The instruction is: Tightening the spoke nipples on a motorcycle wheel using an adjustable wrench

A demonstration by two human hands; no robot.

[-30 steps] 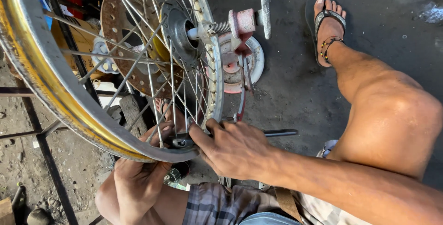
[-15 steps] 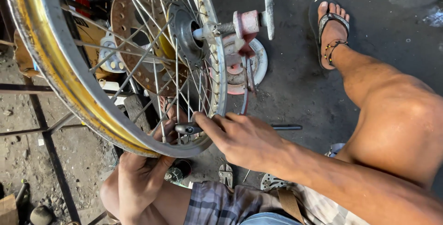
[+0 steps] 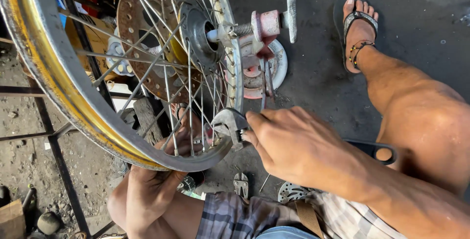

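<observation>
Right hand (image 3: 293, 143) closed around an adjustable wrench (image 3: 232, 124), jaws at the wheel rim (image 3: 73, 102) just left of it. Left hand (image 3: 183, 138) behind the spokes (image 3: 191, 97), fingers curled, grip unclear. Risked slipping off the nipple and rounding it, if set loosely.

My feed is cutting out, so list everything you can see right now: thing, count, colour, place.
spoked wheel: 1, silver rim with yellow band, left, on stand
hub: 1, grey, wheel centre
adjustable wrench: 1, grey, at lower rim; dark handle end right
truing stand: 1, faded red, centre top
brake disc: 1, silver, floor, bottom
sandal: 1, black, top right
left hand: behind spokes, at rim
right hand: grips wrench
</observation>
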